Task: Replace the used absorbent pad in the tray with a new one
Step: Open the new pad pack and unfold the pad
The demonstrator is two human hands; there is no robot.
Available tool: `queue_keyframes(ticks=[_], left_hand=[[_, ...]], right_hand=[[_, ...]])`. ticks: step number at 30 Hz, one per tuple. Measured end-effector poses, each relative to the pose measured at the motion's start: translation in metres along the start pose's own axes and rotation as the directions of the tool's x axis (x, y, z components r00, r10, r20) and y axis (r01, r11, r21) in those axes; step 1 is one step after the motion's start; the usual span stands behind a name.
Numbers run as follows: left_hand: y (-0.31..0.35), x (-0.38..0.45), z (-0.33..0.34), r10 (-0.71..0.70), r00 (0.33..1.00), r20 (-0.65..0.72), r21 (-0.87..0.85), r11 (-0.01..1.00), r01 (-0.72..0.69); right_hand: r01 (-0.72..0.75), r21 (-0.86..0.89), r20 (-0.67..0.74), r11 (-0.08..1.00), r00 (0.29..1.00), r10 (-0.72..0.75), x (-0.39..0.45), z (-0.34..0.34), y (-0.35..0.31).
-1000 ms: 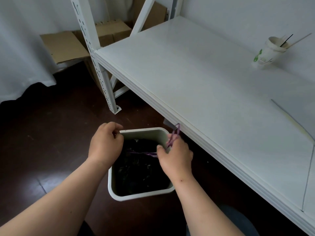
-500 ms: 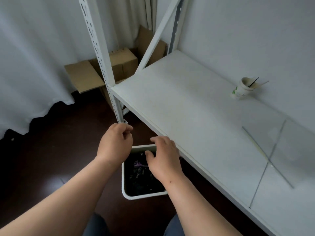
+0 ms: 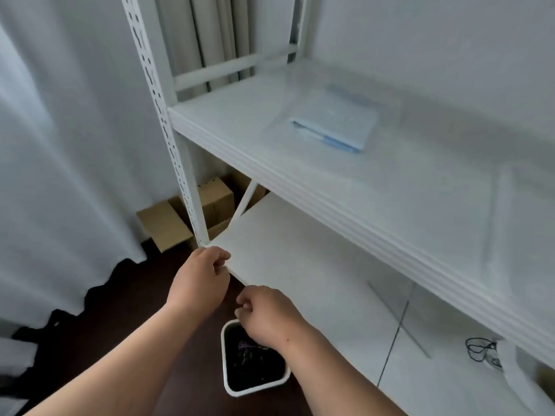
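Note:
A folded pale blue and white pad point(image 3: 336, 127) lies flat on the upper shelf point(image 3: 390, 187) of a white metal rack. Below on the dark floor stands a white waste bin point(image 3: 228, 370) lined with a black bag, purple drawstring inside. My left hand point(image 3: 201, 280) hovers by the front corner of the lower shelf point(image 3: 315, 280), fingers curled shut with nothing seen in them. My right hand point(image 3: 267, 313) sits just above the bin's near rim, fingers curled in, also holding nothing I can see. No tray is clearly visible.
The rack's perforated upright point(image 3: 168, 139) rises just beyond my left hand. Cardboard boxes point(image 3: 186, 217) sit on the floor behind it, with a white curtain point(image 3: 60, 145) at left. A black cable point(image 3: 480, 349) lies on the lower shelf at right.
The view has tilted upward, revealing the upper shelf and the pad. My hands have lifted away from the bin, and my right hand has let go of the purple drawstring.

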State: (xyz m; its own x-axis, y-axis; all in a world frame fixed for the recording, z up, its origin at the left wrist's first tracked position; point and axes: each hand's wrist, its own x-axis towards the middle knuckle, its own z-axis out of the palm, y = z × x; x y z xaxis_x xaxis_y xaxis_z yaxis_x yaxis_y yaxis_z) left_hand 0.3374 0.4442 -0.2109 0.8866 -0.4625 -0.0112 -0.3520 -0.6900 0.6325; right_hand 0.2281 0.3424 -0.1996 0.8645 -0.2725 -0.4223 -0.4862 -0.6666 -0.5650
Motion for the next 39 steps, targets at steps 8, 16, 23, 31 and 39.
queue_keyframes(ticks=[8,16,23,31,39], left_hand=[[0.085,0.017,-0.089,0.153,0.988,-0.017,0.028,0.988,-0.152],[0.127,0.035,-0.106,0.233,0.972,0.023,-0.001,0.972,-0.233],[0.16,0.053,-0.094,0.211,0.977,0.02,-0.046,0.977,-0.21],[0.202,0.094,-0.076,0.258,0.965,-0.034,-0.015,0.966,-0.259],[0.207,0.117,-0.05,0.256,0.952,0.165,0.122,0.953,-0.278]], right_hand=[[0.027,0.101,-0.191,0.995,0.982,-0.007,-0.047,-0.1,-0.069],[0.069,0.231,-0.343,0.971,0.939,0.015,-0.073,-0.152,-0.081],[0.167,0.261,-0.463,0.951,0.886,-0.028,-0.065,-0.202,-0.061],[-0.056,-0.019,-0.61,0.998,0.791,0.032,-0.016,-0.247,-0.003],[-0.155,-0.169,-0.508,0.973,0.86,0.049,0.006,-0.246,0.025]])
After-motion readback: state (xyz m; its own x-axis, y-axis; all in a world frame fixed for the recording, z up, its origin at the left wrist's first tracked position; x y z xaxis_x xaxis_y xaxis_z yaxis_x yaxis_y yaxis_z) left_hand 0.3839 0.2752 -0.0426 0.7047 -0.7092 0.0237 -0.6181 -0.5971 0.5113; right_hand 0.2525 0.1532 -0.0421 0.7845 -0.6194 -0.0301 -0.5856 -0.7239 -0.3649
